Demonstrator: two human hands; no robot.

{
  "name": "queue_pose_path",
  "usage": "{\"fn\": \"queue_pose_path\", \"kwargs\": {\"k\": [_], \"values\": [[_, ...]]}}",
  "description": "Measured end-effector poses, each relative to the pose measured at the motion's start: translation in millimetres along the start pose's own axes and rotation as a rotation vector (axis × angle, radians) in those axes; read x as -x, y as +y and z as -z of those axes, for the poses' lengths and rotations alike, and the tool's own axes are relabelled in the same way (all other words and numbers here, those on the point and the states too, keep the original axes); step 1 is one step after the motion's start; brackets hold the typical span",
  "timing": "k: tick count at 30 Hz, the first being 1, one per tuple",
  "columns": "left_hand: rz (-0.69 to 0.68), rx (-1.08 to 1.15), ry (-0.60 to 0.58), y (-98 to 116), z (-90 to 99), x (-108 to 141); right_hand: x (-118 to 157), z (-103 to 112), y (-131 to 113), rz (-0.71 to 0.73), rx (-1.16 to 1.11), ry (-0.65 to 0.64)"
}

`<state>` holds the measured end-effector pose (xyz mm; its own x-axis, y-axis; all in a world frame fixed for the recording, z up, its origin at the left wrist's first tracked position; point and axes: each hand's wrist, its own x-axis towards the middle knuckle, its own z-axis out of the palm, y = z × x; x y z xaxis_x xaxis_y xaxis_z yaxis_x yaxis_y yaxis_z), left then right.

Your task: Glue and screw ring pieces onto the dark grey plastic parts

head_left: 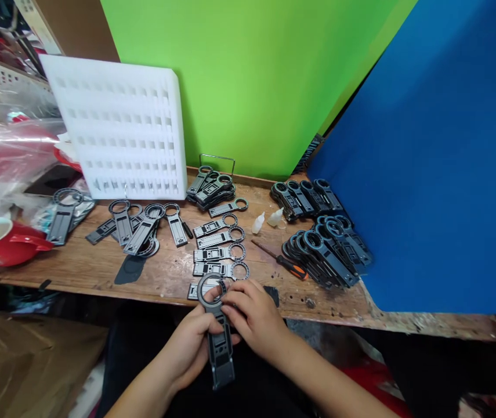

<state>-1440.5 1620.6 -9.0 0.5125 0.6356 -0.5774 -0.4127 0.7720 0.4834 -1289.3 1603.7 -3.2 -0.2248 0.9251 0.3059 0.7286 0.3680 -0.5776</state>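
Observation:
A dark grey part with a ring at its top end (220, 342) is held over my lap, just off the table's front edge. My left hand (189, 348) grips its body, with the thumb across the face below the ring. My right hand (254, 316) is closed at the ring's right side, its thumb and fingers pinched together; whatever is between them is too small to name. Beyond my hands, a column of similar grey ring-ended parts (213, 253) lies on the wooden table (169, 270).
Stacks of dark ring parts (330, 255) stand at the right, near an orange-handled screwdriver (291, 266) and two small bottles (257, 223). Further parts (143, 229) lie left. A white slotted foam board (121, 128), a red mug (8, 241) and a blue panel (430, 162) border the table.

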Motion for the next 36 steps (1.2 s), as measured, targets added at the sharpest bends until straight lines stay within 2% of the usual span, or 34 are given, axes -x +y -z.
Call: {"fn": "queue_pose_path", "kwargs": {"k": [10, 16, 21, 31, 36], "values": [[-0.016, -0.219, 0.018, 0, 0.5, 1, 13, -13, 1, 0.021, 0.041, -0.015], [-0.047, -0.330, 0.140, -9, 5.1, 1, 11, -8, -8, -0.080, 0.063, -0.210], [-0.053, -0.436, 0.103, -15, 8.5, -3, 4, 2, -13, -0.125, 0.056, -0.344], [-0.032, -0.540, 0.055, -17, 13.8, -7, 0, 11, -10, -0.102, 0.112, -0.467], [-0.019, -0.535, 0.000, -17, 18.7, -10, -2, 17, -7, -0.094, 0.082, -0.474]]}}
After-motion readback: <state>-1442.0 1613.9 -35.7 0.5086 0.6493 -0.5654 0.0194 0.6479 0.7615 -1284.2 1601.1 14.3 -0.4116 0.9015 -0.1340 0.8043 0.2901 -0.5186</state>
